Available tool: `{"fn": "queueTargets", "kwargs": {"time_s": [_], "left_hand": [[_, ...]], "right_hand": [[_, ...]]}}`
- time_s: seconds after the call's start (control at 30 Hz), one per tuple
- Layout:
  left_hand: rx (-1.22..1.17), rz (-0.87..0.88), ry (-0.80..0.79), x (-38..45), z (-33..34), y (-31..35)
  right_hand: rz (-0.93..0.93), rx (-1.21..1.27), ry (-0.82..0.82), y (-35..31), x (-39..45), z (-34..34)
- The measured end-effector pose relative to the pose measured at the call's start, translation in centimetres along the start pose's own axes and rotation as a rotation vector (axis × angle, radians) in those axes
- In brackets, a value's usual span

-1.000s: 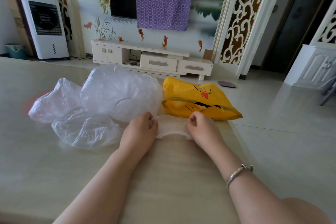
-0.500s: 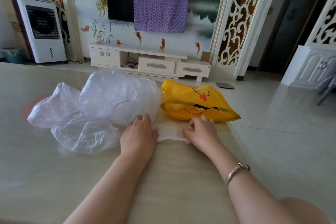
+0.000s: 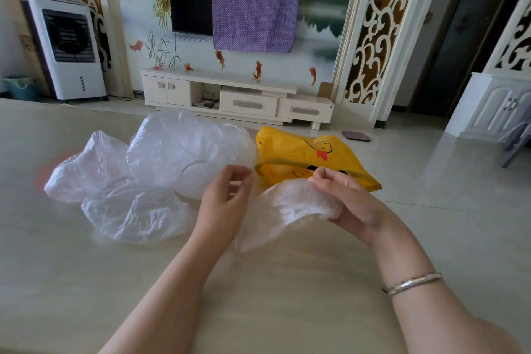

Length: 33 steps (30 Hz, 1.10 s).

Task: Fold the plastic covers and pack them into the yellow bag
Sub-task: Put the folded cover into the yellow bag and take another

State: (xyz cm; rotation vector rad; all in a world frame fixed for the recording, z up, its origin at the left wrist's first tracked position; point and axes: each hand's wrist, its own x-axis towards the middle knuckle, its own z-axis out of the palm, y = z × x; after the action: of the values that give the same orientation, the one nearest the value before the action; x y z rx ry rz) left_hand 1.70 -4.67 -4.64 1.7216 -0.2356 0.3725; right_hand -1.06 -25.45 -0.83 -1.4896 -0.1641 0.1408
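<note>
The crumpled clear plastic cover being worked on now hangs lifted off the beige table, just in front of the yellow plastic bag with a cartoon print. Half a second ago it lay pressed flat under both palms as a small folded strip; now it has billowed open again. The right hand holds it, the grip narrow, fingers curled round its bunched right edge. The left hand has risen too, thumb and fingertips pinched near the cover's upper left edge, though the film there is too faint to confirm contact. The fold looks undone, so packing seems further off. Three more clear covers lie heaped to the left, unfolded.
</note>
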Motion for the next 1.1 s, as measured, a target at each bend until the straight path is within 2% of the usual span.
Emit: {"fn": "queueTargets", "kwargs": {"time_s": [0.07, 0.1, 0.17, 0.23, 0.33, 0.43, 0.5, 0.57, 0.6, 0.67, 0.73, 0.8, 0.93, 1.1], "left_hand": [[-0.272, -0.080, -0.160, -0.2, 0.1, 1.2], [-0.324, -0.141, -0.275, -0.3, 0.0, 1.4], [-0.245, -0.178, -0.498, -0.7, -0.2, 1.5], [-0.174, -0.158, -0.613, -1.2, -0.1, 1.6], [-0.242, -0.220, -0.559, -1.3, 0.0, 1.6], [-0.307, -0.253, -0.476, -1.2, -0.1, 1.5], [-0.303, -0.274, -0.371, -1.0, -0.2, 1.0], [-0.298, -0.304, -0.234, -0.7, -0.4, 0.5], [-0.308, -0.318, -0.174, -0.6, -0.5, 0.3], [-0.341, -0.344, -0.109, -0.4, -0.6, 0.1], [-0.377, -0.366, -0.090, -0.3, -0.5, 0.1], [-0.403, -0.384, -0.108, -0.3, -0.2, 0.0], [-0.389, -0.427, -0.183, -0.5, 0.4, -0.2], [-0.413, -0.476, -0.202, -0.6, 0.4, -0.1]], "right_hand": [[-0.015, -0.007, -0.072, 0.0, -0.1, 0.1], [-0.015, -0.004, -0.093, 0.0, -0.2, 0.1], [-0.007, -0.005, -0.098, 0.1, 0.0, 0.2], [0.003, -0.038, -0.063, 0.1, 0.2, 0.3], [0.021, -0.066, 0.038, 0.2, 0.3, 0.5], [-0.009, 0.060, 0.177, 0.4, 0.7, 0.6], [-0.111, 0.197, 0.240, 0.5, 1.2, 0.4], [-0.259, 0.185, 0.248, 0.7, 1.5, 0.4], [-0.328, 0.073, 0.246, 0.7, 1.5, 0.4], [-0.440, -0.315, 0.224, 1.1, 1.2, 0.7], [-0.467, -0.677, 0.166, 1.8, 1.1, 1.6], [-0.440, -0.899, 0.069, 2.3, 0.9, 2.9], [-0.433, -1.118, -0.026, 2.2, 0.5, 4.4], [-0.487, -1.155, -0.046, 2.6, 0.6, 4.3]]}}
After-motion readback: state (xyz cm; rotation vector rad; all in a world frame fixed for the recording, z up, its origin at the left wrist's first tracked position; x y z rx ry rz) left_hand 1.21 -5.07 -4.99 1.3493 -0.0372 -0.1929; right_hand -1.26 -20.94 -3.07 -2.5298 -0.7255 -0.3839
